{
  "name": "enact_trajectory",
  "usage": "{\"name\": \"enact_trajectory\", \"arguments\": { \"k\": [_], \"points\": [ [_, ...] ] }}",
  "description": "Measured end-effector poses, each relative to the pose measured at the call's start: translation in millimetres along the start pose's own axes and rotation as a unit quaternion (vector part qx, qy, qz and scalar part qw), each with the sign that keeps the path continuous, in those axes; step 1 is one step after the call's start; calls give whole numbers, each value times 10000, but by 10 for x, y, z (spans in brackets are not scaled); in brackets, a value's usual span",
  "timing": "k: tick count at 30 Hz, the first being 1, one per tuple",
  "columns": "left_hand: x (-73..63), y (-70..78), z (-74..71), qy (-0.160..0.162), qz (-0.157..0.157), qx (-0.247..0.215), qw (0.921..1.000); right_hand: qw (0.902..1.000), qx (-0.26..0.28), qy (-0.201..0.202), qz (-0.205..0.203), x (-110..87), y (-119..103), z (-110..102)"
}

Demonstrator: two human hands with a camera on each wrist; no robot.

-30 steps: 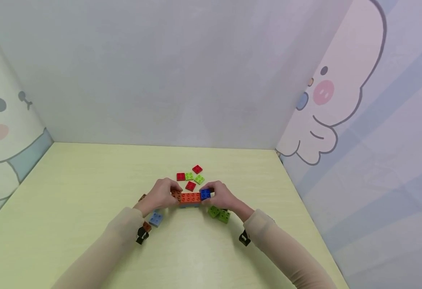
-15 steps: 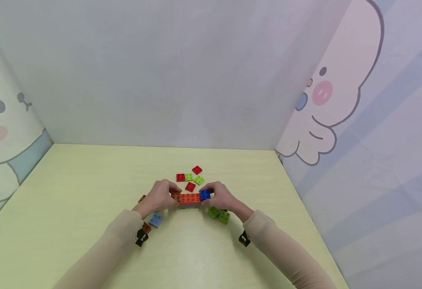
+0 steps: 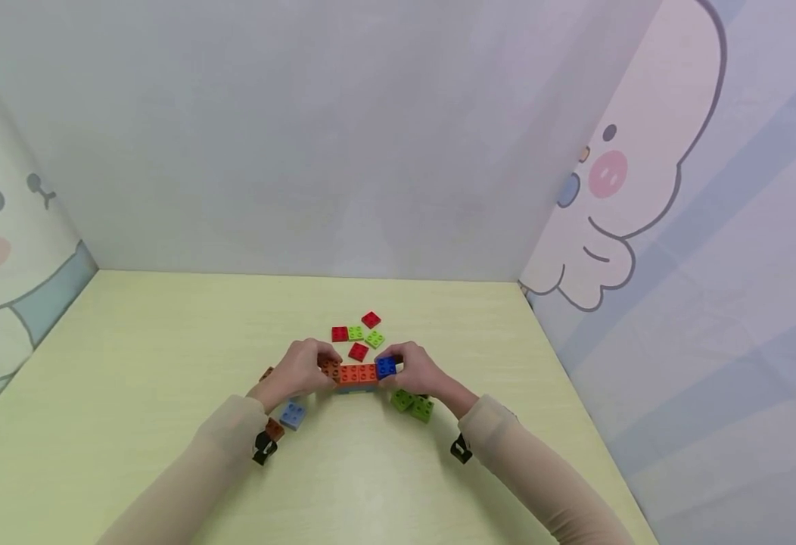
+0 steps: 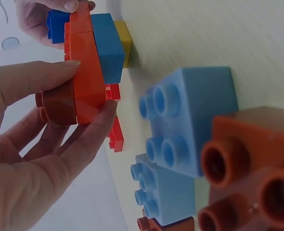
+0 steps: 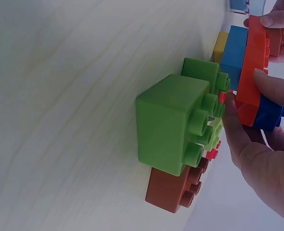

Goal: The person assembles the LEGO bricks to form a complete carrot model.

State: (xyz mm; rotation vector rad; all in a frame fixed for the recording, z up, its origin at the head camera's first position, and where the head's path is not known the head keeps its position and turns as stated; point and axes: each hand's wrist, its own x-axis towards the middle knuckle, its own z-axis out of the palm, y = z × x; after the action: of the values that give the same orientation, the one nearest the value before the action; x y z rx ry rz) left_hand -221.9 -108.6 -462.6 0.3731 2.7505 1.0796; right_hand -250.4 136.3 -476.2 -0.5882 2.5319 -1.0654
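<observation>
A stack of toy building bricks stands mid-table: a yellow brick (image 4: 123, 43) at the bottom, a blue brick (image 4: 107, 47) above it, and a row of orange bricks (image 3: 359, 374) overhanging on top. On the row's left end sits a brown brick (image 4: 58, 105); a dark blue brick (image 3: 386, 368) sits on its right end. My left hand (image 3: 300, 369) pinches the orange row's left end together with the brown brick. On the other side, my right hand (image 3: 420, 371) pinches the right end and the dark blue brick. Fingers partly cover both end bricks.
Behind the stack lie several flat red (image 3: 359, 351) and lime green bricks (image 3: 374, 339). Light blue bricks (image 3: 293, 415) and brown bricks (image 4: 252, 168) lie near my left wrist. Green bricks (image 5: 173, 122) and another brown brick (image 5: 173, 187) lie near the right.
</observation>
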Motion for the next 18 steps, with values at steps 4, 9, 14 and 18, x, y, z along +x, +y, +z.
{"name": "enact_trajectory", "arguments": {
  "k": [4, 9, 14, 18],
  "points": [
    [-15, -7, -2, -65, -142, 4, 9999, 10000, -12, 1, 31, 2, 2, 6],
    [-73, 7, -21, -196, -248, 26, 9995, 10000, -62, 25, 55, 3, 12, 9],
    [-154, -77, -129, -196, -150, 162, 9996, 10000, -80, 59, 6, 15, 4, 10],
    [-205, -170, -247, -130, 19, 442, 9989, 9999, -118, 79, -37, 20, -4, 11]
  ]
}}
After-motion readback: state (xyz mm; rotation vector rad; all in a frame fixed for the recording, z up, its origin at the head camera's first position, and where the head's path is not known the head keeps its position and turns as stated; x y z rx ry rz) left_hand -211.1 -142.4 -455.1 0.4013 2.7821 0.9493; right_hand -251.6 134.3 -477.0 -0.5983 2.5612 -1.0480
